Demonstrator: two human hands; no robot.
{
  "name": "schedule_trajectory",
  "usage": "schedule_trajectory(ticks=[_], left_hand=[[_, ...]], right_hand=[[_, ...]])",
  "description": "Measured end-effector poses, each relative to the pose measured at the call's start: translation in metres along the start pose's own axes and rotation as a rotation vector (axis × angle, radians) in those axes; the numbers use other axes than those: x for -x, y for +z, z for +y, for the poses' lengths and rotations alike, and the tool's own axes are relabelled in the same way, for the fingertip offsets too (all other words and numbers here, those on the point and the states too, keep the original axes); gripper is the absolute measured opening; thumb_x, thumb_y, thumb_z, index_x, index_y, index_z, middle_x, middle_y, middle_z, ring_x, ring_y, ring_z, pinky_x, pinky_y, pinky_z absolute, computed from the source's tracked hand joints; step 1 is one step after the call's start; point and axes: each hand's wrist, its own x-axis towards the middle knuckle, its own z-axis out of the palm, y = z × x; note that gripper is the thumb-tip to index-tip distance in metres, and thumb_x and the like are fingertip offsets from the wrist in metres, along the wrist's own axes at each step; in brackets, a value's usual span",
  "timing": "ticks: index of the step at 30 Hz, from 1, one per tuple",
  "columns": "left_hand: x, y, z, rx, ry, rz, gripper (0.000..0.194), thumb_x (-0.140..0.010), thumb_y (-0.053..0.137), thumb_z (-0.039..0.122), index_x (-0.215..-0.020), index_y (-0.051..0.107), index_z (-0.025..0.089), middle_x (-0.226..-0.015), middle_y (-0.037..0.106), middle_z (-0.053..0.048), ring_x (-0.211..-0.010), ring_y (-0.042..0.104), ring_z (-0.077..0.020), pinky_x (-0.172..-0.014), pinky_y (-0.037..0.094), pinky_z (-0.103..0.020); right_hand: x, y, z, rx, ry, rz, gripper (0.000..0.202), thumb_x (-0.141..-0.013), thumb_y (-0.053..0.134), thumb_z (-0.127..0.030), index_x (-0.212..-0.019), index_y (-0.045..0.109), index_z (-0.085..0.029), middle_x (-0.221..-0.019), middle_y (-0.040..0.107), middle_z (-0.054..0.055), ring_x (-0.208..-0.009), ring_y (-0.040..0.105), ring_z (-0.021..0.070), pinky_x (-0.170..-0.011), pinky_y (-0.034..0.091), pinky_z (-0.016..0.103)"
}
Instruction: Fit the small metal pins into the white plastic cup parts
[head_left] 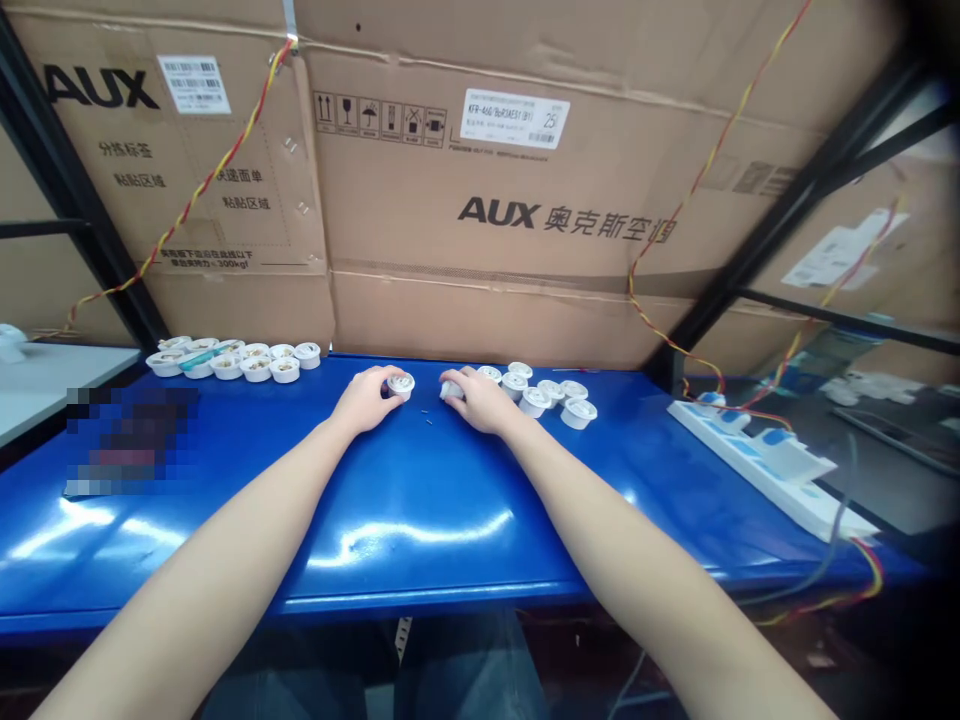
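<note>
Centrally, on the blue table, a small white tub is held upright by the left hand, its wall gripped between the curved thumb and fingers, which are opened only to the width of the tub. To its right and well apart from it, a second tub is held in a similar pinch by the right hand; much of it is covered by the fingers, and its exact tilt cannot be told. Two tiny dark pins are seen lying on the table between the hands, slightly nearer than the held tubs. Just beyond and to the right of the right hand, a loose group of white tubs is spread near the far edge. At the far left, a closely packed cluster of tubs is arranged in rows, small bits being visible inside several, and a teal strip is laid across some of them. A pixelated patch is shown at the left of the table. A white power strip is placed at the right, with blue-and-white plugs fitted. Behind, printed cardboard boxes are crossed by red-and-yellow twisted wires.
</note>
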Motion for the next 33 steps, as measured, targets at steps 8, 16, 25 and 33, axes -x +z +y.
schedule_trajectory(ticks=[8, 16, 25, 33], left_hand=[[-0.004, 0.007, 0.013, -0.053, -0.074, -0.033, 0.035, -0.081, 0.066, 0.031, -0.116, 0.067, 0.03, -0.107, 0.074, -0.001, -0.09, 0.068, -0.0216, -0.086, 0.051, -0.032], [-0.002, 0.004, 0.007, -0.082, -0.087, 0.088, 0.039, -0.08, 0.064, 0.031, -0.119, 0.065, 0.026, -0.115, 0.064, -0.005, -0.095, 0.064, -0.02, -0.087, 0.051, -0.031], [-0.003, 0.003, 0.014, -0.062, -0.086, -0.072, 0.02, -0.083, 0.058, 0.035, -0.09, 0.074, 0.024, -0.101, 0.075, -0.004, -0.097, 0.068, -0.0258, -0.09, 0.05, -0.036], [-0.019, 0.019, -0.004, -0.174, 0.02, -0.237, 0.045, -0.093, 0.041, 0.041, -0.131, 0.057, 0.021, -0.141, 0.055, -0.008, -0.134, 0.046, -0.0282, -0.113, 0.033, -0.045]], right_hand=[[-0.007, 0.013, -0.002, -0.088, 0.173, 0.061, 0.028, -0.089, 0.059, -0.04, -0.111, 0.056, -0.024, -0.094, 0.07, 0.005, -0.083, 0.064, 0.022, -0.074, 0.045, 0.031], [-0.001, 0.006, 0.0, -0.219, 0.125, 0.157, 0.033, -0.082, 0.064, -0.033, -0.112, 0.058, -0.019, -0.109, 0.067, 0.007, -0.085, 0.062, 0.0181, -0.078, 0.046, 0.03], [-0.002, 0.005, -0.008, -0.245, 0.07, -0.009, 0.028, -0.092, 0.052, -0.033, -0.111, 0.071, -0.022, -0.112, 0.072, 0.005, -0.099, 0.065, 0.0204, -0.088, 0.047, 0.03], [-0.022, 0.025, 0.003, -0.095, 0.054, -0.095, 0.055, -0.096, 0.043, -0.045, -0.145, 0.043, -0.019, -0.149, 0.045, 0.01, -0.136, 0.042, 0.0285, -0.111, 0.033, 0.044]])
